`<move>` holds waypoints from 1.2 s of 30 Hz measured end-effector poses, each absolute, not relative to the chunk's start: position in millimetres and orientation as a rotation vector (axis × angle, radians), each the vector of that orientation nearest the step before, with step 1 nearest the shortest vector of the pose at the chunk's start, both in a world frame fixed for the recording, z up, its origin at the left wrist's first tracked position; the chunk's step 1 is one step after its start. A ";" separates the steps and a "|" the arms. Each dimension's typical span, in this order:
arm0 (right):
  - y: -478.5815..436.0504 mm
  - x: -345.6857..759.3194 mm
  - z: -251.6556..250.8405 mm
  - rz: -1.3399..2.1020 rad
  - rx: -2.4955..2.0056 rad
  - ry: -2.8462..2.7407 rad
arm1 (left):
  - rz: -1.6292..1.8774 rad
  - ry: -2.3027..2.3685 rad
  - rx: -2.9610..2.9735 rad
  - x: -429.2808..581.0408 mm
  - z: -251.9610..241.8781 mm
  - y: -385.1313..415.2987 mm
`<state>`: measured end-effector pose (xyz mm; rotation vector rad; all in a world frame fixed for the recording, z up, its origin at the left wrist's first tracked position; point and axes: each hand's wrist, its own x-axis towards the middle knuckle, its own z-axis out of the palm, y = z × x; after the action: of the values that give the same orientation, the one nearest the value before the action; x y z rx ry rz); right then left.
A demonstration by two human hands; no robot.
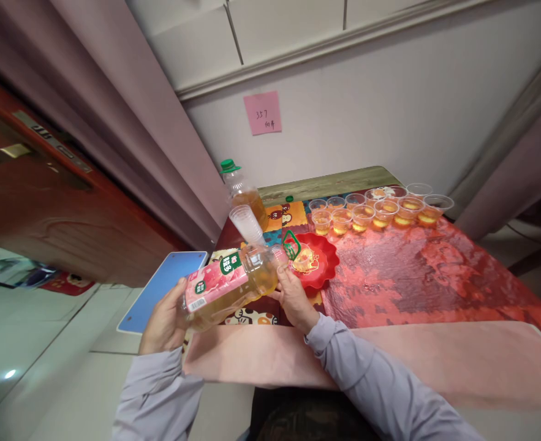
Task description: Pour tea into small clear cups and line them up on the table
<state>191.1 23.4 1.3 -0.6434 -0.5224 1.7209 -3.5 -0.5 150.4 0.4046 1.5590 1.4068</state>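
Juice bottle (pixel 226 285) held aslant over the near left part of the table (pixel 371 275), neck toward the red bowl (pixel 329 278). Left hand (pixel 163 318) gripped its base; right hand (pixel 296 297) was curled about its neck — we could not tell whether it was uncapped. Beyond, we judged most of the two rows of cups (pixel 363 217) poured, the cup stack (pixel 247 225) unused. A big bottle (pixel 253 203) stood behind — green-capped, part full.

Looks like someone's home tbh
Table (pixel 334 182) with a cartoon-print cloth (pixel 375 269), mauve curtain (pixel 160 122) and wooden door (pixel 81 208) left of it, tiled floor (pixel 45 386) below it.
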 end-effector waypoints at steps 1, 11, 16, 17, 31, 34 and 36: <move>23.3 190.9 1.3 1.719 -0.645 -0.520 | 1.410 1.561 0.404 -3.4 150.4 -0.6; 23.4 192.9 3.3 1.714 -0.640 -0.521 | 1.409 1.558 0.434 -1.6 151.6 -1.2; 23.9 193.2 3.6 1.715 -0.647 -0.524 | 1.417 1.570 0.425 0.2 152.2 -0.6; 23.9 193.2 3.6 1.716 -0.645 -0.524 | 1.418 1.575 0.426 1.3 152.9 -0.7; 24.2 192.8 3.0 1.709 -0.631 -0.525 | 1.442 1.570 0.457 8.5 158.8 -1.9; 24.5 192.9 2.7 1.717 -0.629 -0.523 | 1.436 1.579 0.446 10.0 160.1 -1.9; 24.6 192.7 2.2 1.721 -0.628 -0.522 | 1.434 1.584 0.433 11.6 161.8 -2.2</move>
<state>192.7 24.6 2.2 -0.6282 -0.5218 1.7209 11.6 -2.2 161.8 0.4327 1.5842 1.4343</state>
